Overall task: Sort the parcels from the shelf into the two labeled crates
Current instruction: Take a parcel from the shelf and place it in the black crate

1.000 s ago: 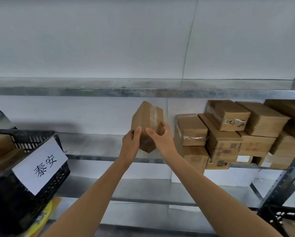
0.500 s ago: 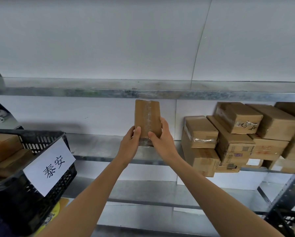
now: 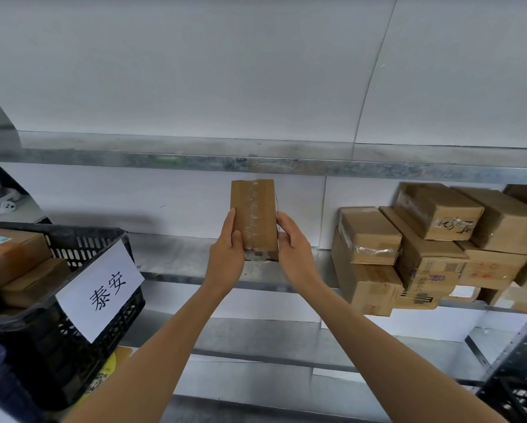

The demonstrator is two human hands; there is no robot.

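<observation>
A small brown cardboard parcel [image 3: 254, 215] with clear tape down its face is held upright in front of the middle shelf. My left hand [image 3: 227, 254] grips its lower left edge and my right hand [image 3: 292, 251] grips its lower right edge. A black plastic crate [image 3: 57, 340] with a white paper label sits at the left and holds several parcels. A stack of several cardboard parcels [image 3: 439, 248] lies on the shelf at the right.
The metal shelf board [image 3: 176, 257] runs behind my hands, with another shelf edge [image 3: 256, 161] above and a lower board below. A dark upright post [image 3: 512, 358] and part of a second black crate [image 3: 521, 398] are at the lower right.
The parcel has been turned from tilted to upright with its taped face toward me, both hands holding it. The view has shifted left, so the stack appears further right.
</observation>
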